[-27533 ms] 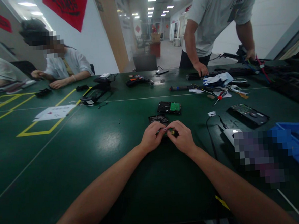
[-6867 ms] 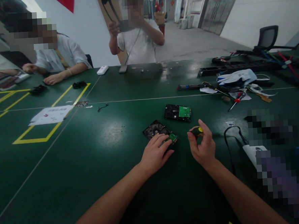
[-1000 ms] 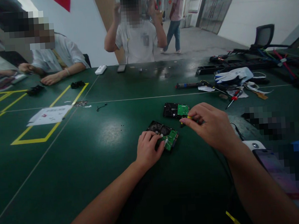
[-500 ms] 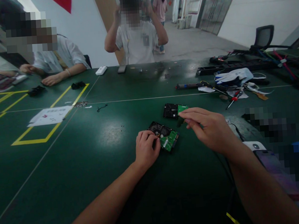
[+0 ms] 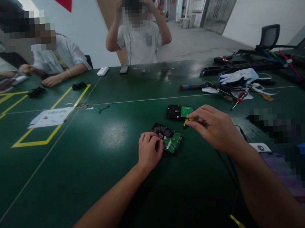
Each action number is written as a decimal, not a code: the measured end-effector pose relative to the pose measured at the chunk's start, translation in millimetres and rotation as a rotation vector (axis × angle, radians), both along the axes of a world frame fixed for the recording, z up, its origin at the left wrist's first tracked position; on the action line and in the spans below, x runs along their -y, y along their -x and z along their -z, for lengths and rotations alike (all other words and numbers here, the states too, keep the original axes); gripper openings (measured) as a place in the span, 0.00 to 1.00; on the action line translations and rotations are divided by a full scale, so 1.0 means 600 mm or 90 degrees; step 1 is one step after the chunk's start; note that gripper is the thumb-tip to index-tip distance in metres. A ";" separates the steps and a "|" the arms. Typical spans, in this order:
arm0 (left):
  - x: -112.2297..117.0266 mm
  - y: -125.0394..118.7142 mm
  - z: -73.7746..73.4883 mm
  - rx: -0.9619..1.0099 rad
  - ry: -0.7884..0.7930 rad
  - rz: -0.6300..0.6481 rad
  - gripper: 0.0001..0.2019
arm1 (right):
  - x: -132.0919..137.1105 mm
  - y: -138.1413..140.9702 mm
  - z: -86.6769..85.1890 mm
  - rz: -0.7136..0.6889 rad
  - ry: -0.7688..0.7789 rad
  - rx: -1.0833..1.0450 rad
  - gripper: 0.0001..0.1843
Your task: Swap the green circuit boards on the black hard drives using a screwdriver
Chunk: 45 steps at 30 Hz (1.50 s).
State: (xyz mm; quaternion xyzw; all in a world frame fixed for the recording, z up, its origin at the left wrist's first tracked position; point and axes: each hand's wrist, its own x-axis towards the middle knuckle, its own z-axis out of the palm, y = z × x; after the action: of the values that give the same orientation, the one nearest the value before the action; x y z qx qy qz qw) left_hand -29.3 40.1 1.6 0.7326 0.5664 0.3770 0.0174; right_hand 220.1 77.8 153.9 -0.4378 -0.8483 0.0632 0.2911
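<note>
My left hand [image 5: 150,150] rests on the near hard drive [image 5: 172,142], its fingers closed over the drive's left edge. The drive lies tilted on the table, with a green circuit board showing at the right. My right hand [image 5: 212,125] pinches a small yellow and black piece [image 5: 186,122] between thumb and fingertips; its exact kind is too small to tell. This piece is up and to the right of the near drive, apart from it. Just behind, a second hard drive [image 5: 175,112] lies flat, its green board partly hidden by my right fingers.
Several tiny dark screws [image 5: 125,129] lie left of the drives. Further right are a red-handled screwdriver [image 5: 239,99], white gloves [image 5: 239,77] and a dark cylindrical tool [image 5: 192,87]. A phone [image 5: 280,171] lies near my right forearm. Two people are across the table.
My right hand has turned and shifted slightly, so the yellow of the pinched piece now shows. My left hand stays on the near hard drive.
</note>
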 end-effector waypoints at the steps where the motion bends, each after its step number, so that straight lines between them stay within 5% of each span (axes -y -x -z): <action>1: 0.000 0.000 0.000 0.000 0.000 0.001 0.02 | 0.000 0.000 0.001 0.007 0.003 -0.004 0.05; 10: 0.001 0.000 -0.007 0.002 0.006 0.010 0.02 | -0.002 -0.002 0.001 0.014 -0.029 0.003 0.04; 19: -0.001 0.000 -0.002 0.011 0.000 0.012 0.02 | 0.002 0.005 0.001 -0.069 -0.022 -0.013 0.18; 26: 0.001 -0.002 -0.004 0.008 0.006 0.014 0.01 | -0.001 0.002 -0.001 0.028 -0.010 -0.002 0.05; 35: 0.001 -0.001 -0.007 0.006 0.009 0.014 0.01 | 0.000 0.003 -0.002 0.039 -0.022 0.004 0.03; 45: 0.000 -0.001 -0.004 0.013 0.008 0.015 0.01 | 0.002 0.006 -0.003 -0.054 -0.008 -0.029 0.16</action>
State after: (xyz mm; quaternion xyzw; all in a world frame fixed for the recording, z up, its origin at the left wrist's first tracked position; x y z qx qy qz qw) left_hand -28.6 39.9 3.9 0.7355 0.5595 0.3807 0.0320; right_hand 216.7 76.4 155.8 -0.3982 -0.8596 0.0797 0.3101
